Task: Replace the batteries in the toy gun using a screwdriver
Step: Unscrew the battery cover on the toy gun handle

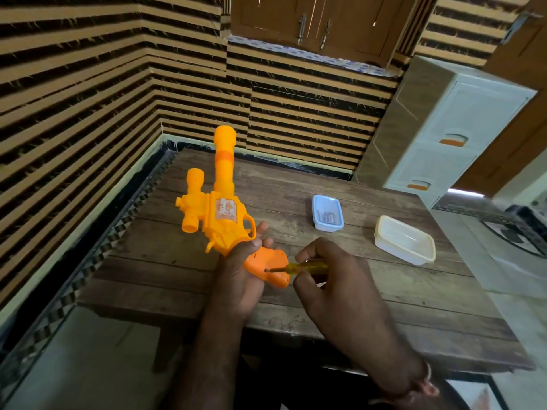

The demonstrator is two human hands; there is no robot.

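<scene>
An orange toy gun is held above the wooden table, its barrel pointing away from me and its grip toward me. My left hand is wrapped around the gun where the body meets the grip. My right hand grips a screwdriver with a translucent yellow handle. Its metal tip touches the side of the grip, at a small hole. The rear of the screwdriver handle is hidden inside my fingers.
A small blue-white plastic box with a few small items inside sits on the table's far middle. To its right stands a cream lidded container. A white drawer unit is behind the table, striped walls to the left.
</scene>
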